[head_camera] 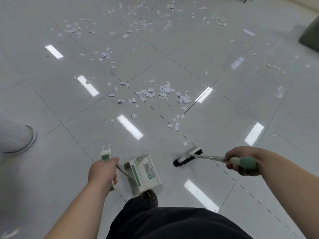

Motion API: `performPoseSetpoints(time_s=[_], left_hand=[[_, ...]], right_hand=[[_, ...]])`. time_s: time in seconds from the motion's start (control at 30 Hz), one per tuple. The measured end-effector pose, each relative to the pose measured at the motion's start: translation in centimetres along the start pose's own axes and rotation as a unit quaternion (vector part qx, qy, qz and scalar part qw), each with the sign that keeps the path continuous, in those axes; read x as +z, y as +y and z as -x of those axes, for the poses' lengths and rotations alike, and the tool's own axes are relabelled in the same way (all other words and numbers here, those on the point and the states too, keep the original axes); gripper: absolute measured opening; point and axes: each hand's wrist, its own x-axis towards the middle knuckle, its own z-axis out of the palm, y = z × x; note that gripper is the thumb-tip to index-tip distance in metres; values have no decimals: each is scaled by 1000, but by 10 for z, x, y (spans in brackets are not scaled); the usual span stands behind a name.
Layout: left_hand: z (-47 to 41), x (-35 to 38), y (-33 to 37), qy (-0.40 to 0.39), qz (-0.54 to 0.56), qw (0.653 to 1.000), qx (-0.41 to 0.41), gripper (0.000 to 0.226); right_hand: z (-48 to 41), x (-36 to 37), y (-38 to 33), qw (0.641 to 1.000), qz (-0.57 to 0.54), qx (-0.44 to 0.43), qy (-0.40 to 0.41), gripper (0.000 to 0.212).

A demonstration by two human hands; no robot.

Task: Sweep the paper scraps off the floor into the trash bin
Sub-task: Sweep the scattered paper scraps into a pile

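Barely started | paper scraps point(164, 94) lay scattered across floor point(224, 118), near to far | left hand point(101, 171) grip held dustpan point(146, 171) handle | right hand point(241, 163) grip held broom point(187, 157), bristles down.

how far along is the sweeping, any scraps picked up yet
Barely begun. Done: nothing visibly gathered; torn white paper scraps lie scattered across the glossy grey tiled floor. In hand: left hand grips the white-and-green plastic dustpan by its handle, right hand grips the black-bristled broom, its head short of the nearest scraps. Left: sweeping all piles up and binning them.
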Motion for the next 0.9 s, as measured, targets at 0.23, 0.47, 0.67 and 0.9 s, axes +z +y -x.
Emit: performPoseSetpoints(time_s=[0.23, 0.47, 0.67, 0.9], left_hand=[[-37, -56, 36, -9, -40, 998, 52, 26], [-126, -128, 79, -6, -121, 990, 68, 26], [-169, -155, 103, -8, -143, 987, 73, 24], [-202, -180, 112, -5, -99, 995, 33, 22]], right_hand=[[-24, 72, -58, 998, -54, -35, 7, 7], [-38, 154, -134, 991, -121, -54, 16, 8], [-3, 200, -168, 995, -77, -62, 35, 10], [-1, 234, -214, 991, 98, -89, 26, 31]])
